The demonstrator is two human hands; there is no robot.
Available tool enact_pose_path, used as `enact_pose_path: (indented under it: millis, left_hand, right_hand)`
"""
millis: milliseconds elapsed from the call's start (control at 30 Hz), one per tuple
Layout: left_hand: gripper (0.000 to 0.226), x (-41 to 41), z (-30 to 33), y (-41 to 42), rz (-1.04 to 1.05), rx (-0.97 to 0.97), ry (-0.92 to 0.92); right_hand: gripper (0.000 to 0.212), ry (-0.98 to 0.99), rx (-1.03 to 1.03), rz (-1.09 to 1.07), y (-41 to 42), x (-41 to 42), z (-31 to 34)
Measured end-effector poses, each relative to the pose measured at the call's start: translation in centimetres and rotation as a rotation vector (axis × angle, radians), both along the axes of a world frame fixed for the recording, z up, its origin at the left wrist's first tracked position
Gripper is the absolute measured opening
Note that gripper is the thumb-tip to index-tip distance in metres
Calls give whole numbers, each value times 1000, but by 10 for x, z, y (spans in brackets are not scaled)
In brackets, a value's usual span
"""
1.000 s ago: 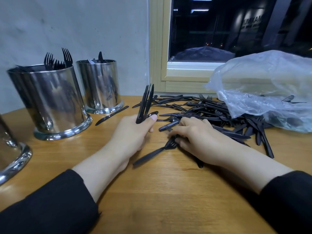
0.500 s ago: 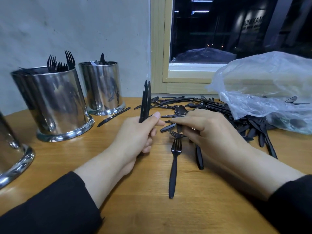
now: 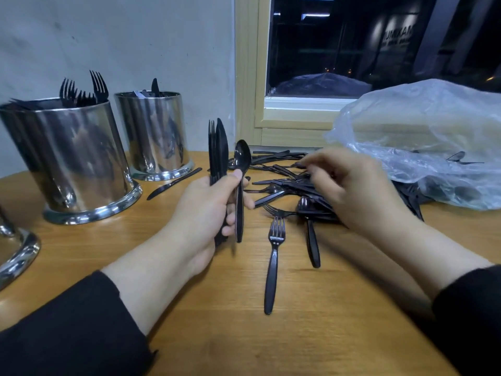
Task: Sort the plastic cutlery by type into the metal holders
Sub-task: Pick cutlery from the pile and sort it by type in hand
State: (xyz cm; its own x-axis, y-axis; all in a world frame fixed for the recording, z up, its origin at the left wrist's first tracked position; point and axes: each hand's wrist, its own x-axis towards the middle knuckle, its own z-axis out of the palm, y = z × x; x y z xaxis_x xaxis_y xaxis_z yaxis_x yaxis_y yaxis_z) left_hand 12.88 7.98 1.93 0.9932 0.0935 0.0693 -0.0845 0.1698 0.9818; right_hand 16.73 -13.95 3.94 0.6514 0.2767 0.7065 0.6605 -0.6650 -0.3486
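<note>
The only writing in sight is pale lettering on a dark wall beyond the window (image 3: 379, 47) at about 1 o'clock, too dim and cut off to read with any certainty; the cutlery and the metal holders show no label. The left hand (image 3: 208, 210) is clenched around an upright bundle of black cutlery (image 3: 217, 150), and its thumb and fingers also pinch a black spoon (image 3: 240, 185) that stands bowl-up just beside the bundle. The right hand (image 3: 355, 191) is over the heap of black cutlery (image 3: 282, 175) at 12 to 1 o'clock, fingers bent and blurred, and it cannot be told whether it grips a piece. One fork (image 3: 272, 270) lies alone on the wooden tabletop (image 3: 244, 343) between the two forearms, tines pointing away from the person, and a dark handle (image 3: 313, 245) lies just to its right. At 10 o'clock stands a large metal holder (image 3: 73, 161) with fork tines sticking up over its rim; behind it at 11 o'clock a second holder (image 3: 154, 134) holds knives, and a single knife (image 3: 173, 183) lies on the wood near its base. The rim of a third holder (image 3: 16, 256) is cut off by the left edge at 9 o'clock. A crumpled clear plastic bag (image 3: 423, 142) covers the far side of the heap at 2 o'clock. Bare wood lies open near the person, from the lone fork down toward the black sleeves (image 3: 67, 335).
</note>
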Motion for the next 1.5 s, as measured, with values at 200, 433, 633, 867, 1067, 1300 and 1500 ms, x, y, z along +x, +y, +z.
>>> enact_pose_path:
  millis: [200,433,633,867,1067,1300,1500]
  left_hand:
    - [26,-1,-4,-3,-3,78,-35]
    - [26,-2,-5,-8,-63,103,-44]
    - [24,-2,-4,-8,-35,90,-46]
    - [20,-4,-3,-8,-8,112,-49]
    - [20,-5,-2,-9,7,130,-84]
    - [23,-5,0,-9,117,185,-139]
    - [21,-5,0,-6,189,269,-181]
  right_hand:
    - [27,314,-208,-247,-13,18,-15]
    - [36,445,-393,-274,0,24,-26]
    - [30,539,-333,-304,3,25,-25]
    - [9,555,-124,-221,-5,30,-26]
    - [9,305,272,-138,-15,24,-7]
    - [7,124,289,-173,-18,18,2]
    - [9,132,418,-57,-12,11,5]
